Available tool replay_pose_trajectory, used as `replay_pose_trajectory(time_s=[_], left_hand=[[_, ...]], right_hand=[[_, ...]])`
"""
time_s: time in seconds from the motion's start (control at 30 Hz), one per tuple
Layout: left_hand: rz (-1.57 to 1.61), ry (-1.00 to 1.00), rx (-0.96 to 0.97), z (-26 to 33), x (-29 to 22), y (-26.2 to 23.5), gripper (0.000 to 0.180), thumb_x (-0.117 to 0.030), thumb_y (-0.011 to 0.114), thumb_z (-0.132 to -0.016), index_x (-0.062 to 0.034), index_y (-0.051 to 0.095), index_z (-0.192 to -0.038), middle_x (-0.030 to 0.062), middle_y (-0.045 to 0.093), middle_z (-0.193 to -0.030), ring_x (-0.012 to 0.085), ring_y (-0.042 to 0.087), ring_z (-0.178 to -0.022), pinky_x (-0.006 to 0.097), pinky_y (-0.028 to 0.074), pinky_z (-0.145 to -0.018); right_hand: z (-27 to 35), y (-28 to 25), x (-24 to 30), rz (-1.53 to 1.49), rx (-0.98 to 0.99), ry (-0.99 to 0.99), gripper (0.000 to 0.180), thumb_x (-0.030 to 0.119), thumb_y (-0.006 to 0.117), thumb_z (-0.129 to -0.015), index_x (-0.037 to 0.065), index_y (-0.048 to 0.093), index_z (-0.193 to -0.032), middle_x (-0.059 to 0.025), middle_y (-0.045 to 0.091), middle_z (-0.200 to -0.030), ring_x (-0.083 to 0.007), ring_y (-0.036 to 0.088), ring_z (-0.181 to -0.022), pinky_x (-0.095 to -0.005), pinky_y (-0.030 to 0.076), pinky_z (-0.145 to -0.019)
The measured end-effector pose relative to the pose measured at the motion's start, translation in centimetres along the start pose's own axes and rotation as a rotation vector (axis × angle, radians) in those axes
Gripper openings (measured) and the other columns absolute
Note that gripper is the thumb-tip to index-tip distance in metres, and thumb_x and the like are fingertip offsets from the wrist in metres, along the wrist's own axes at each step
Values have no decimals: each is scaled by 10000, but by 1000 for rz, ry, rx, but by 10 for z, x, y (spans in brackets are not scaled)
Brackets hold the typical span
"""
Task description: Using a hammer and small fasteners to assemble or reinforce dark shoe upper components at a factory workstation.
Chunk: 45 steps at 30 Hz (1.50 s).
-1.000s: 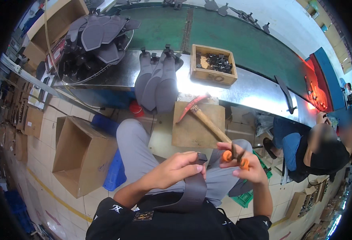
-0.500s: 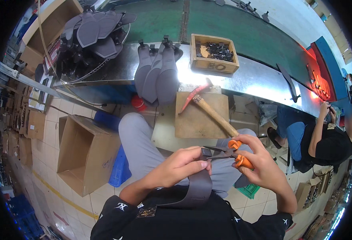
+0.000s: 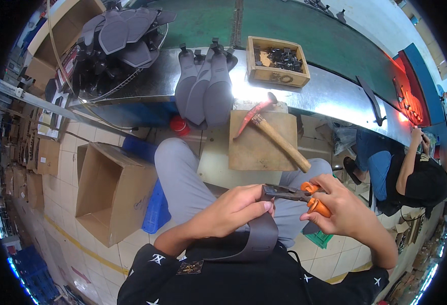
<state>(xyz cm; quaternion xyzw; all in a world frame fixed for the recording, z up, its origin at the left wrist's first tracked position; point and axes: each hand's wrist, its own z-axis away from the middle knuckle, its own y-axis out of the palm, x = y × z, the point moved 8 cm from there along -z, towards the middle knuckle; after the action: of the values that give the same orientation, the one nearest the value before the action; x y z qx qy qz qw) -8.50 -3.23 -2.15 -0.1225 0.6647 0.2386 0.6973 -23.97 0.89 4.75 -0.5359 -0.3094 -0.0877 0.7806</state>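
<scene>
My left hand (image 3: 233, 211) is closed on a dark grey strap (image 3: 264, 236) at its upper end, and the strap curves down toward my shirt. My right hand (image 3: 341, 206) grips the orange handles of a pair of pliers (image 3: 290, 193). The plier jaws meet the strap's end beside my left fingertips. Whatever lies between the jaws is mostly hidden. Beyond my hands, a hammer (image 3: 279, 141) with a wooden handle and reddish head rests on a tan board (image 3: 243, 152).
Grey paddle-shaped pieces (image 3: 217, 94) with black clips hang over the metal bench edge. A wooden box (image 3: 278, 77) of small black parts stands beside them. More grey pieces fill a wire basket (image 3: 127, 91). An open carton (image 3: 116, 203) stands at left; a co-worker (image 3: 416, 175) sits at right.
The plier handles have drawn closer together, and the jaws, spread apart before, are now closed at the strap's end. My right hand has shifted slightly right. The whole view has tilted a little.
</scene>
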Motion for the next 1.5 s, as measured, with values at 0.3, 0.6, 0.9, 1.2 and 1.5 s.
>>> replay_pose_trajectory(time_s=[0.3, 0.6, 0.9, 1.2, 1.5], left_hand=[[-80, -61, -5, 8, -4, -3, 260, -221, 437, -992, 8, 557, -978, 164, 604, -894, 320, 589, -886, 381, 445, -809], [-71, -74, -38, 16, -1, -3, 267, -205, 423, -991, 24, 558, -967, 180, 631, -935, 336, 607, -925, 386, 455, -830], [441, -222, 98, 19, -3, 7, 214, -203, 474, -993, -12, 567, -963, 149, 643, -959, 216, 593, -949, 320, 438, -861], [329, -133, 76, -2, -19, -19, 230, -219, 475, -1014, -15, 583, -1025, 150, 655, -1077, 213, 577, -1061, 343, 414, -956], [-638, 214, -583, -95, -73, -256, 466, -233, 559, -991, 49, 503, -1358, 185, 578, -1339, 266, 543, -1237, 359, 390, -1057]], right_hand=[[-2, 0, 14, 94, 49, 13, 310, 221, 779, -772, -42, 677, -900, -190, 556, -1055, -338, 551, -990, -400, 475, -854], [1, 7, 19, 173, 69, 61, 328, 245, 777, -772, -46, 678, -888, -173, 551, -1020, -321, 541, -952, -391, 478, -827], [-24, -40, -70, -585, -127, 171, 444, 450, 607, -947, 13, 668, -907, -58, 612, -873, -124, 566, -781, -298, 469, -706], [-56, -107, -352, 360, -792, 413, 356, 282, 564, -956, -59, 640, -890, -250, 644, -841, -416, 619, -797, -447, 480, -713], [-63, -50, -179, 205, -1020, 249, 267, 199, 627, -926, 2, 637, -1105, -170, 571, -1328, -362, 529, -1202, -448, 371, -1035]])
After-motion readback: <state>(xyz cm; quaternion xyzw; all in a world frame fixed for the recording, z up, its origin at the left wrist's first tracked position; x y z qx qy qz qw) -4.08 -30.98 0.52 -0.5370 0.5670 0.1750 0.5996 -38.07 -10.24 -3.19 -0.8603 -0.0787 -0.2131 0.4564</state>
